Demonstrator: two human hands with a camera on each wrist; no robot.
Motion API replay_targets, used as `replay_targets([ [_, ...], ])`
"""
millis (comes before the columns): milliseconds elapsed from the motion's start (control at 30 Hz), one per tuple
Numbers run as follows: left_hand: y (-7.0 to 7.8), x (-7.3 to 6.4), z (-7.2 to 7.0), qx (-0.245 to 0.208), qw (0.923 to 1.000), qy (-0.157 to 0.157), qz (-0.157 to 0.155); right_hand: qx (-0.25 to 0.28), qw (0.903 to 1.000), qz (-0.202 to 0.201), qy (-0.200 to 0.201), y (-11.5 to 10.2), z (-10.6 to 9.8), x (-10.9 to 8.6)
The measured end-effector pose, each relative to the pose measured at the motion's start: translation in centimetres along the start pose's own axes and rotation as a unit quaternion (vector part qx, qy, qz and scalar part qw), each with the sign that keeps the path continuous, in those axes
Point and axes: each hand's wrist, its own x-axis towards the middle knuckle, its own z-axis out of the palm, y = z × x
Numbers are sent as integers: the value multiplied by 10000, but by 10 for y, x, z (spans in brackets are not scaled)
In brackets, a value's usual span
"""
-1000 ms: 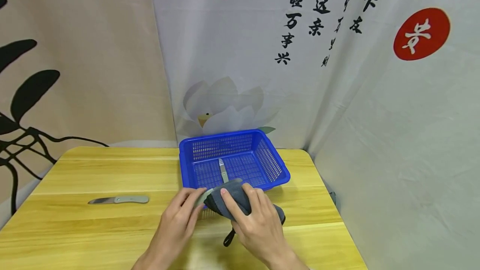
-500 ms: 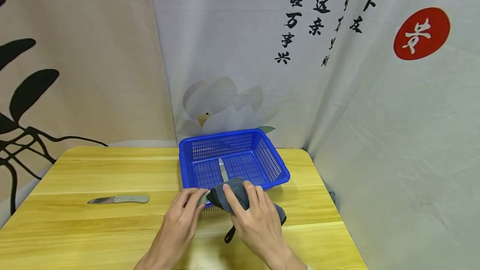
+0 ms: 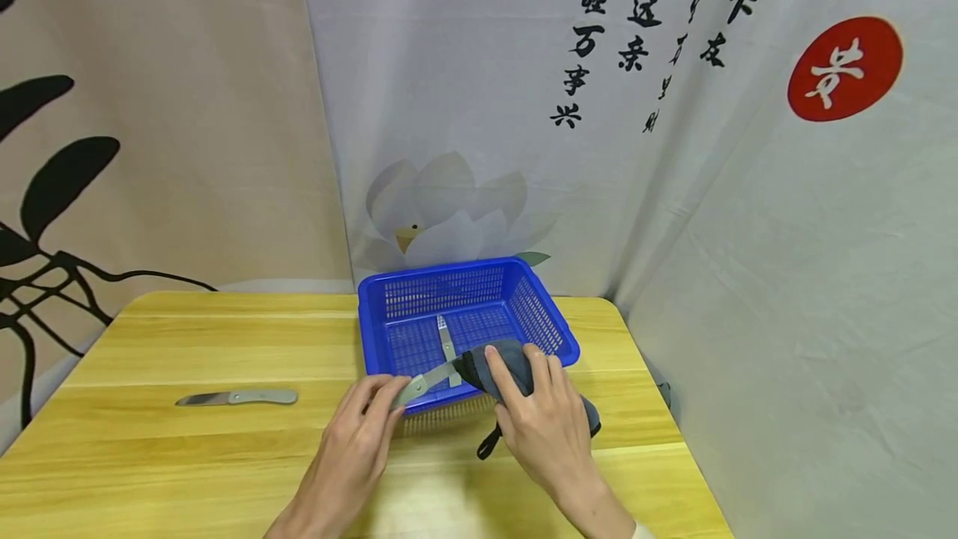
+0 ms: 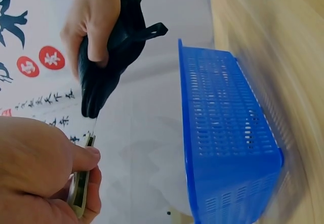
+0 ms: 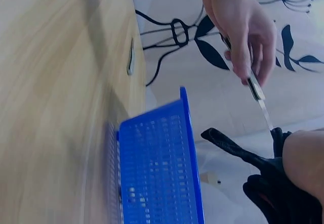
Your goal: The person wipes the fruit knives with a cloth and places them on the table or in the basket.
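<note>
My left hand (image 3: pixel 352 435) grips a folding knife (image 3: pixel 413 390) by its pale grey-green handle, blade extended to the right. My right hand (image 3: pixel 545 422) holds a dark grey cloth (image 3: pixel 481 364) with black edging, folded about the blade's tip end. A black loop (image 3: pixel 490 443) hangs from the cloth. The right wrist view shows bare blade (image 5: pixel 265 114) between handle and cloth; the tip is hidden inside the fabric. Both hands are above the near rim of a blue basket (image 3: pixel 537 324). Inside it lies another knife (image 3: pixel 446 343), partly covered by the held one.
On the wooden table (image 3: pixel 224 464), to the left, lies a third knife (image 3: pixel 262 397) with its blade out, pointing left. The basket stands near the back edge, in front of a printed curtain (image 3: pixel 464 65). More curtain (image 3: pixel 816 273) hangs along the right side.
My right hand and the cloth have slid right and slightly up along the blade, away from the handle, baring more of the blade. The left hand has stayed nearly still.
</note>
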Motion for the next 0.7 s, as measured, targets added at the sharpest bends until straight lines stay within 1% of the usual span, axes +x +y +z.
replay_targets([
  [100,-1,0,-1,53,9999,-3,-90,90,9997,151,175,3,0,-2],
  [167,-1,0,-1,90,9999,8,-128,237,9992,164,287,1,1,-2],
  [300,-1,2,0,115,9999,48,-75,530,9975,-128,453,-13,1,-1],
  [400,0,2,3,105,9999,128,12,553,9964,-399,505,-27,1,1],
  [533,2,2,5,63,9997,227,112,434,9970,-512,381,-41,2,1],
  [700,3,2,6,99,9997,145,189,331,9988,-340,149,-46,6,0],
])
